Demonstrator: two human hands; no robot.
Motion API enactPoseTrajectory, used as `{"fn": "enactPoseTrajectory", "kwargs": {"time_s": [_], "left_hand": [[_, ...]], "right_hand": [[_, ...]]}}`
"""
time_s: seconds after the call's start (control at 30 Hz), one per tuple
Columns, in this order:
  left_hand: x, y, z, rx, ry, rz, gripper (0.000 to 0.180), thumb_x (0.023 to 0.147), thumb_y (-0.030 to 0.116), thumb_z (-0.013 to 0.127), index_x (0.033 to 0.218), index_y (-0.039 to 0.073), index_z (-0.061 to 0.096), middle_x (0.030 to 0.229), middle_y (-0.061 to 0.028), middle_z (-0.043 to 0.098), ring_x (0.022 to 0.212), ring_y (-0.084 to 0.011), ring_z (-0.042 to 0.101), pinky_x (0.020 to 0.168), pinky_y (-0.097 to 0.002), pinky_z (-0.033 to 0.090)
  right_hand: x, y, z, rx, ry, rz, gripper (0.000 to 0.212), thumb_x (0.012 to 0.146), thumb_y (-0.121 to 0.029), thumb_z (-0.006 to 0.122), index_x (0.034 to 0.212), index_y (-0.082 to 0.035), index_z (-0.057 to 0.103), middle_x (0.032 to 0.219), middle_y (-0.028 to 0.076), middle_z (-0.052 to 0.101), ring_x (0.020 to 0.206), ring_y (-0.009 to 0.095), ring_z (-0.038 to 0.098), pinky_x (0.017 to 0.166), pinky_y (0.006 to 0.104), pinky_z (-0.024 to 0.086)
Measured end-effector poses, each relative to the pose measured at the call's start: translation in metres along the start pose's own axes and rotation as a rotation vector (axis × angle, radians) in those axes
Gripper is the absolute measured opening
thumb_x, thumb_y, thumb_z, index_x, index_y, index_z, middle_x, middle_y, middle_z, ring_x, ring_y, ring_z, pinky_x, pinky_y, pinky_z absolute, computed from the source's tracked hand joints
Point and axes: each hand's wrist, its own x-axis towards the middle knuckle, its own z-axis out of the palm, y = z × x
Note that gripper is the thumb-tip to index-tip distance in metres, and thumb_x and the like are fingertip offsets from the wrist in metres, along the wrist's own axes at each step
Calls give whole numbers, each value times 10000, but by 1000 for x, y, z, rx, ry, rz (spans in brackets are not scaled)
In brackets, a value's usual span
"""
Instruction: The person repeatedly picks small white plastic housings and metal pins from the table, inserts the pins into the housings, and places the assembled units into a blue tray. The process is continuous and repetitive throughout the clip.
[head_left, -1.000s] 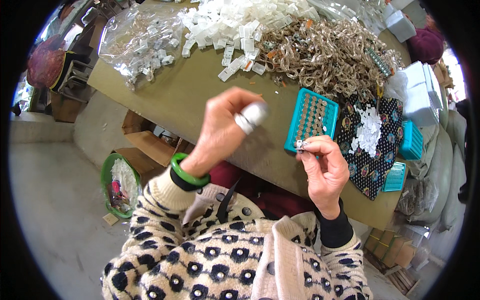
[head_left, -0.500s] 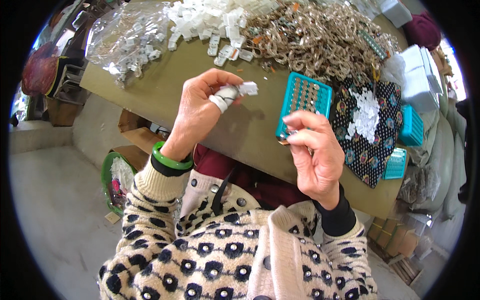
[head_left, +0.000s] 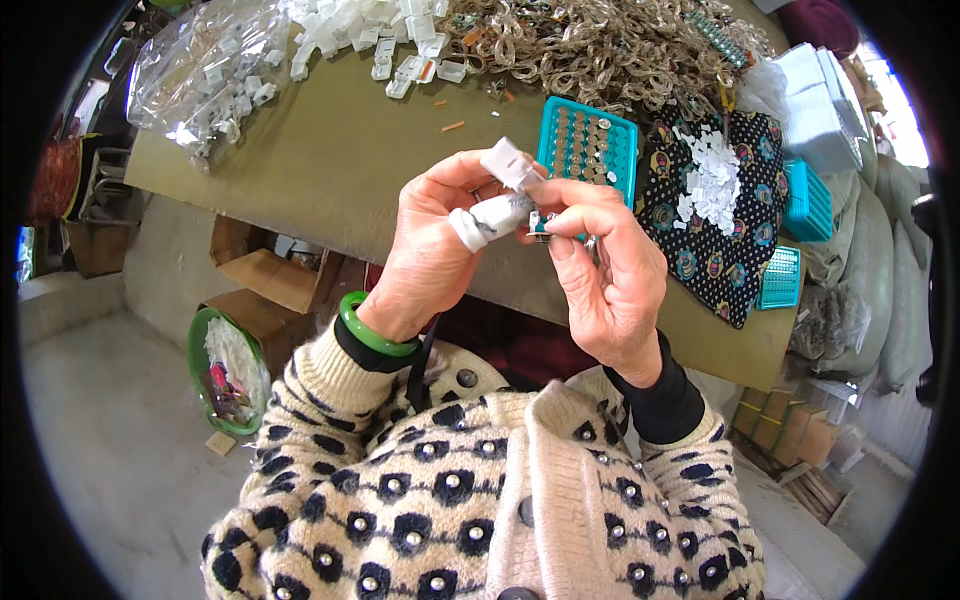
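My left hand [head_left: 425, 230], one finger wrapped in white tape, pinches a small white plastic case [head_left: 512, 165] with its lid part raised. My right hand [head_left: 610, 265] closes its thumb and fingers on a small green circuit board [head_left: 541, 228] with metal parts on it. Both hands meet above the table's near edge, the board just below the case; whether the two touch I cannot tell. Right behind my right hand lies a teal tray [head_left: 628, 150] holding rows of round, coin-like metal pieces.
On the olive table [head_left: 330, 160] lie a clear bag of white cases [head_left: 215, 75], loose white cases [head_left: 400, 45] and a heap of coiled clear cables [head_left: 610, 45]. White slips [head_left: 712, 180] rest on a patterned cloth [head_left: 690, 245]. A green basket [head_left: 200, 375] stands on the floor at left.
Both hands have come together: my left hand moved right with the white case, my right hand moved left and up from the tray's near edge with the board. The view shifted slightly.
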Motion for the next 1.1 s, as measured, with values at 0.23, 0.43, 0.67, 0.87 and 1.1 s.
{"fn": "enactPoseTrajectory", "kwargs": {"time_s": [0.23,0.43,0.67,0.87,1.1], "left_hand": [[-6,-2,-7,-201,-1,-96,320,866,102,693,1170,24,634,1043,-114,678,829,-187,660,732,-310,548],[-8,-1,-7,-211,10,-117,348,851,99,708,1179,17,629,1054,-131,676,825,-200,663,767,-319,547],[-9,-6,-14,-231,-5,-48,331,845,55,703,1167,23,631,1019,-174,680,861,-259,684,784,-375,572],[-10,-6,-17,-185,-28,25,290,829,33,714,1111,38,643,1015,-166,684,867,-257,686,792,-388,577],[-13,-9,-12,-89,-11,186,264,797,-65,724,1043,1,659,1021,-87,656,886,-165,657,802,-302,553]], "right_hand": [[4,4,-1,104,62,112,89,892,53,616,968,6,614,987,75,559,831,117,534,731,239,453],[3,-1,11,253,134,255,96,908,61,608,987,26,566,944,43,593,746,64,586,647,199,468],[9,-6,5,395,123,489,71,897,11,593,959,33,566,852,86,610,619,99,536,601,269,477],[10,-10,6,606,114,554,75,896,0,610,954,34,576,799,67,614,600,82,525,579,234,459],[5,-22,12,353,78,580,69,923,-28,620,970,21,611,826,18,639,648,23,536,582,179,455]]}}
